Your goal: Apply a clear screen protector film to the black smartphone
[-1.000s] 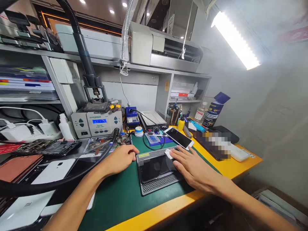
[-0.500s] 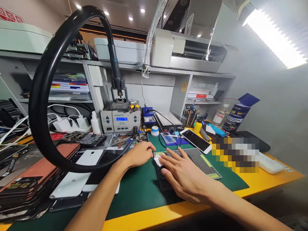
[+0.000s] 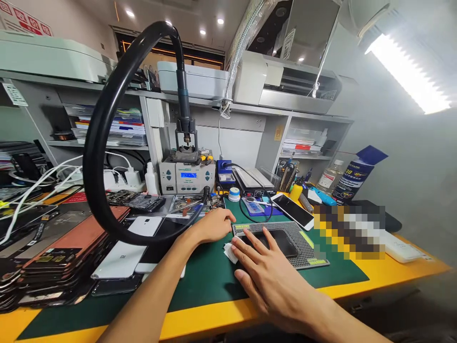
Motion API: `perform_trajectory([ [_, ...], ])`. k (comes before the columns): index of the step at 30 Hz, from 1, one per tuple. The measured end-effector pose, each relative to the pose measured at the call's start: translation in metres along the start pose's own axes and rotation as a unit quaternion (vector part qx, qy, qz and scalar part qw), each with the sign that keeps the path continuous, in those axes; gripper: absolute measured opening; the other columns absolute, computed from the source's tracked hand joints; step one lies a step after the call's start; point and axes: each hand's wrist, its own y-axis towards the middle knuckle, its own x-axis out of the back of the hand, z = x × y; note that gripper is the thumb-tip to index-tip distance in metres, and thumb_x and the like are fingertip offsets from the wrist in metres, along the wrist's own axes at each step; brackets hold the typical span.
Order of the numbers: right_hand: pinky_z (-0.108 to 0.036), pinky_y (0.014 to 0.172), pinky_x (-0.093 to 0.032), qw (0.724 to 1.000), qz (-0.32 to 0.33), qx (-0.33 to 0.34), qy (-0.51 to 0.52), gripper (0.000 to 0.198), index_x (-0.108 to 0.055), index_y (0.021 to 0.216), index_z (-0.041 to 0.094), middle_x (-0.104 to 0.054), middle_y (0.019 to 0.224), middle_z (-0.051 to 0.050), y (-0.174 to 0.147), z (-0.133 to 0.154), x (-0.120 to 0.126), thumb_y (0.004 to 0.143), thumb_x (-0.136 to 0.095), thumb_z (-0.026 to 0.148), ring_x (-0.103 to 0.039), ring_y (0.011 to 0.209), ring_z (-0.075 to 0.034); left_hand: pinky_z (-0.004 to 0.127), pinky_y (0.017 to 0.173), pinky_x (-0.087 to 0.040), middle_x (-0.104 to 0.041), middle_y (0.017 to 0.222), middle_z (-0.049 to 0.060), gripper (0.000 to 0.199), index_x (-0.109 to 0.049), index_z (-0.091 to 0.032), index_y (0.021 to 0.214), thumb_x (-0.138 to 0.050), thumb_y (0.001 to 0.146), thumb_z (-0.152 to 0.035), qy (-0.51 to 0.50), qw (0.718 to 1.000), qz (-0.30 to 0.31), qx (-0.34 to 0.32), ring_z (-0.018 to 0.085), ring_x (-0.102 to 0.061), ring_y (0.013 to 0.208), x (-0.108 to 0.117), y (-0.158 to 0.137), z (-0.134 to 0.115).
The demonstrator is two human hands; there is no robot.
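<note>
My right hand [image 3: 267, 269] lies palm down with fingers spread over a dark phone screen [image 3: 282, 243]. Under its fingertips a crumpled white wipe [image 3: 230, 253] pokes out past the left side. The phone rests on a grey perforated pad [image 3: 307, 255] with yellow-green labels, and part of it is hidden by the hand. Close to the pad's far left corner is my left hand [image 3: 214, 226], fingers curled inward; whatever they hold, if anything, is hidden.
A thick black hose [image 3: 96, 138] loops above the left side. Stacked phone parts [image 3: 67, 243] and a white phone back [image 3: 123, 257] lie left. Behind are a soldering station [image 3: 187, 178] and a white phone [image 3: 294, 212]; a blue spray can [image 3: 352, 178] stands right.
My right hand and the wipe have moved toward me and slightly left. The phone, a dark slab jutting at the pad's front left before, now lies on the pad. The view has shifted slightly.
</note>
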Motion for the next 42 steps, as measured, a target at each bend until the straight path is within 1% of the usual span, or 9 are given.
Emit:
perform_trajectory([
  [5, -0.075, 0.117, -0.007, 1.0, -0.005, 0.002, 0.001, 0.055, -0.032, 0.157, 0.022, -0.025, 0.163, -0.005, -0.019, 0.008, -0.01, 0.105, -0.03, 0.04, -0.014, 0.151, -0.04, 0.029, 0.071, -0.05, -0.077, 0.094, 0.009, 0.04, -0.071, -0.013, 0.11, -0.047, 0.078, -0.018, -0.003, 1.0, 0.004, -0.002, 0.022, -0.07, 0.082, -0.001, 0.0, 0.003],
  [9, -0.074, 0.117, -0.007, 1.0, -0.009, -0.007, 0.004, 0.057, -0.031, 0.158, 0.021, -0.02, 0.164, -0.005, -0.029, 0.012, -0.014, 0.105, -0.032, 0.042, -0.014, 0.151, -0.04, 0.029, 0.068, -0.049, -0.076, 0.092, 0.008, 0.041, -0.071, -0.013, 0.109, -0.047, 0.077, -0.019, -0.004, 1.0, 0.009, -0.008, 0.021, -0.069, 0.079, -0.001, 0.0, 0.005],
  [16, -0.075, 0.116, -0.01, 0.999, -0.023, -0.043, -0.004, 0.057, -0.029, 0.158, 0.019, -0.022, 0.163, -0.004, -0.043, 0.006, -0.015, 0.104, -0.033, 0.038, -0.014, 0.151, -0.039, 0.029, 0.071, -0.05, -0.076, 0.09, 0.007, 0.037, -0.069, -0.016, 0.106, -0.045, 0.08, -0.025, -0.005, 1.0, 0.005, -0.015, 0.021, -0.069, 0.082, -0.002, 0.001, 0.006],
  [24, -0.073, 0.117, -0.013, 0.993, -0.052, -0.108, -0.019, 0.055, -0.025, 0.159, 0.023, -0.025, 0.162, -0.004, -0.072, -0.017, -0.015, 0.106, -0.03, 0.036, -0.016, 0.151, -0.036, 0.031, 0.071, -0.049, -0.075, 0.09, 0.007, 0.04, -0.069, -0.015, 0.106, -0.043, 0.082, -0.034, 0.003, 1.0, 0.012, -0.003, 0.023, -0.068, 0.081, -0.002, 0.0, 0.003],
  [29, -0.071, 0.118, -0.018, 0.984, -0.064, -0.164, -0.027, 0.053, -0.033, 0.157, 0.023, -0.031, 0.161, -0.005, -0.091, -0.039, -0.013, 0.106, -0.032, 0.037, -0.022, 0.15, -0.034, 0.032, 0.071, -0.049, -0.074, 0.092, 0.007, 0.041, -0.068, -0.016, 0.107, -0.043, 0.084, -0.039, -0.001, 1.0, 0.023, 0.007, 0.024, -0.067, 0.083, 0.001, -0.003, 0.0],
  [32, -0.07, 0.118, -0.02, 0.979, -0.067, -0.191, -0.032, 0.051, -0.037, 0.155, 0.023, -0.032, 0.161, -0.005, -0.098, -0.048, -0.012, 0.106, -0.031, 0.038, -0.025, 0.149, -0.034, 0.032, 0.07, -0.048, -0.074, 0.093, 0.006, 0.041, -0.067, -0.017, 0.108, -0.043, 0.084, -0.041, 0.004, 1.0, 0.025, 0.015, 0.024, -0.067, 0.081, 0.001, -0.003, -0.002],
  [37, -0.069, 0.118, -0.021, 0.976, -0.068, -0.205, -0.019, 0.05, -0.038, 0.154, 0.026, -0.033, 0.16, -0.004, -0.102, -0.054, -0.011, 0.107, -0.029, 0.04, -0.025, 0.15, -0.032, 0.032, 0.072, -0.048, -0.074, 0.093, 0.007, 0.043, -0.067, -0.016, 0.108, -0.042, 0.085, -0.042, -0.003, 1.0, 0.026, 0.016, 0.024, -0.067, 0.082, 0.001, -0.003, -0.003],
  [42, -0.067, 0.119, -0.02, 0.975, -0.06, -0.215, 0.004, 0.052, -0.039, 0.154, 0.024, -0.034, 0.16, -0.004, -0.094, -0.061, -0.009, 0.107, -0.025, 0.042, -0.024, 0.151, -0.03, 0.033, 0.074, -0.048, -0.074, 0.094, 0.007, 0.044, -0.066, -0.015, 0.11, -0.041, 0.086, -0.042, 0.002, 0.999, 0.027, 0.018, 0.024, -0.066, 0.082, 0.001, -0.004, -0.003],
])
